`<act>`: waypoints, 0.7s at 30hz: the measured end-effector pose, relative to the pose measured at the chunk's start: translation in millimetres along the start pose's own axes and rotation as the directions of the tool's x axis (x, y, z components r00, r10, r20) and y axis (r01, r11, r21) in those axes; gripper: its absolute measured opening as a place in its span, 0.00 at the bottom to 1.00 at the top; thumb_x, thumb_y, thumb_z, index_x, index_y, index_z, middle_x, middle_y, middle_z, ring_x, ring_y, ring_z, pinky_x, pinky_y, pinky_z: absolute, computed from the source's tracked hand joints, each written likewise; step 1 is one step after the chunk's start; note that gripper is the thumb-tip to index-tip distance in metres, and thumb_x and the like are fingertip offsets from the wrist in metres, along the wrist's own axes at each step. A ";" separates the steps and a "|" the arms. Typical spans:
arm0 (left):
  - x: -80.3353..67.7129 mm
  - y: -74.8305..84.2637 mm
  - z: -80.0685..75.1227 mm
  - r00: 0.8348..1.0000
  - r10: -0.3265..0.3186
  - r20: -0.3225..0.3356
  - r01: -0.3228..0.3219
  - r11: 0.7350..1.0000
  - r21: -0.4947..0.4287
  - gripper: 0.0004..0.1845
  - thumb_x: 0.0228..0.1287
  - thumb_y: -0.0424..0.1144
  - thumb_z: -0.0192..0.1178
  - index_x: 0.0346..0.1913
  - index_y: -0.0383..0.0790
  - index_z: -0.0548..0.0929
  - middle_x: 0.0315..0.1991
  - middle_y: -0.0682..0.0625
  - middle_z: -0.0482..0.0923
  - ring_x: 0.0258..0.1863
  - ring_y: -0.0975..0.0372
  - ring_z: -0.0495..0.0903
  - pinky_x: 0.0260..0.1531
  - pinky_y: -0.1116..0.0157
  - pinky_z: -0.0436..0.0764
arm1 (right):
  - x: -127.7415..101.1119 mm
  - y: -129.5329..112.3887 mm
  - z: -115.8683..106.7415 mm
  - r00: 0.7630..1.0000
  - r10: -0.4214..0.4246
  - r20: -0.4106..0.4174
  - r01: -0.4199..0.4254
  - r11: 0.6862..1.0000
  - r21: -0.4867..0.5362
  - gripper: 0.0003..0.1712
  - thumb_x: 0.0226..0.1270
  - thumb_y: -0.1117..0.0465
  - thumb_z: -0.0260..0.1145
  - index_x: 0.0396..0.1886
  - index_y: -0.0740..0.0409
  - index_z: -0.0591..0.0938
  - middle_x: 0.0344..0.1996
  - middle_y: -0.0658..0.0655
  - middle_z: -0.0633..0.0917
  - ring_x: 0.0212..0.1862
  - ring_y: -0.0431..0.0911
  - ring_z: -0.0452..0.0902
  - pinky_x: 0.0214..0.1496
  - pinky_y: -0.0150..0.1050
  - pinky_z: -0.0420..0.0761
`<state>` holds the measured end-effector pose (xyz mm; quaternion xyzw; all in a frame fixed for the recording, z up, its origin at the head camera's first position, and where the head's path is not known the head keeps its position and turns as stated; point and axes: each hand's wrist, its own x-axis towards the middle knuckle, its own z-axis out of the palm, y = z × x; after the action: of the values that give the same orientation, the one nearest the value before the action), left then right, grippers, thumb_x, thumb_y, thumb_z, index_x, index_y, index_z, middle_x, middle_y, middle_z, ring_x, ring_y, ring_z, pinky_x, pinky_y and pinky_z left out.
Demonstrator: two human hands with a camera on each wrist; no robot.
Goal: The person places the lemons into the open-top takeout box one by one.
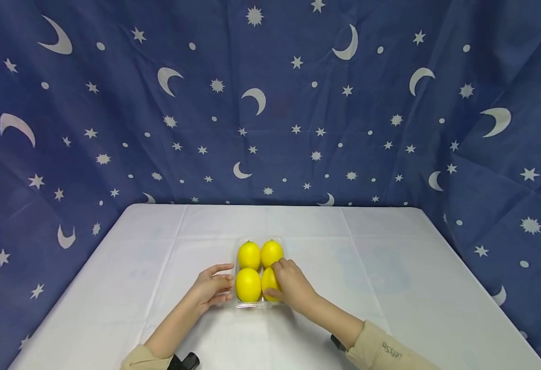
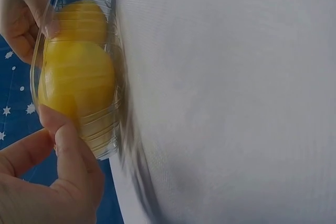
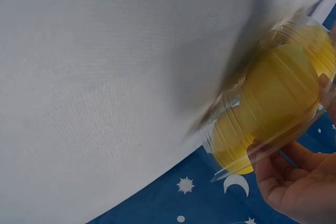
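A clear plastic tray (image 1: 252, 306) sits at the middle of the table's near half with several yellow lemons inside, two by two. My right hand (image 1: 293, 288) reaches over the tray's right side and grips the near right lemon (image 1: 268, 280), thumb at its near end and fingers at its far end. My left hand (image 1: 212, 288) is at the tray's left side, fingers loosely bent, fingertips right at the rim. In the left wrist view, the left fingertips (image 2: 52, 116) overlap the tray's edge beside a lemon (image 2: 79, 74). The right hand (image 3: 299, 177) reaches over the rim in the right wrist view.
A white cloth with fold lines covers the table (image 1: 390, 267). Behind and around it hangs a blue curtain (image 1: 270, 128) printed with moons and stars. Beige sleeves (image 1: 386, 349) and black wrist mounts (image 1: 184, 361) show near the bottom edge.
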<state>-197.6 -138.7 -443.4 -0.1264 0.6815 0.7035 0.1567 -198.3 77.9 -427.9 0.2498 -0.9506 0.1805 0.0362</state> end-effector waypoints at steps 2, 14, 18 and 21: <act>0.8 -0.9 -0.3 1.000 0.005 0.000 -0.005 1.000 0.006 0.26 0.58 0.24 0.57 0.61 0.34 0.70 0.35 0.50 0.76 0.28 0.63 0.77 0.24 0.70 0.84 | -0.5 0.0 0.5 1.000 0.000 -0.012 0.000 1.000 0.002 0.28 0.50 0.52 0.74 0.44 0.67 0.78 0.35 0.55 0.78 0.36 0.44 0.68 0.37 0.34 0.73; 0.3 -2.2 -4.2 1.000 0.012 -0.010 -0.012 1.000 0.014 0.25 0.58 0.24 0.57 0.60 0.34 0.70 0.36 0.49 0.76 0.27 0.64 0.77 0.25 0.69 0.85 | -2.1 -3.2 3.1 0.999 -0.050 -0.001 0.050 0.999 0.019 0.34 0.55 0.55 0.72 0.59 0.65 0.73 0.50 0.60 0.76 0.46 0.48 0.72 0.46 0.37 0.79; -0.1 -1.8 -4.1 1.000 0.005 -0.012 -0.005 1.000 0.031 0.25 0.58 0.24 0.57 0.60 0.34 0.71 0.37 0.48 0.76 0.28 0.63 0.77 0.26 0.68 0.85 | -6.4 -1.6 1.1 0.999 -0.048 -0.017 0.050 0.996 0.076 0.31 0.56 0.58 0.71 0.58 0.62 0.74 0.52 0.59 0.75 0.49 0.50 0.72 0.51 0.41 0.80; -0.5 -1.3 -4.3 1.000 0.010 -0.001 -0.009 0.999 0.053 0.25 0.58 0.26 0.57 0.61 0.35 0.70 0.37 0.48 0.76 0.28 0.63 0.77 0.26 0.68 0.85 | -11.3 2.1 -2.8 0.998 -0.049 -0.047 0.053 0.994 0.100 0.28 0.57 0.59 0.70 0.57 0.60 0.74 0.51 0.58 0.76 0.51 0.50 0.73 0.54 0.44 0.80</act>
<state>-196.7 -143.0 -444.5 -0.1194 0.7006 0.6859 0.1562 -189.5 85.8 -427.8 0.2715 -0.9325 0.2330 0.0493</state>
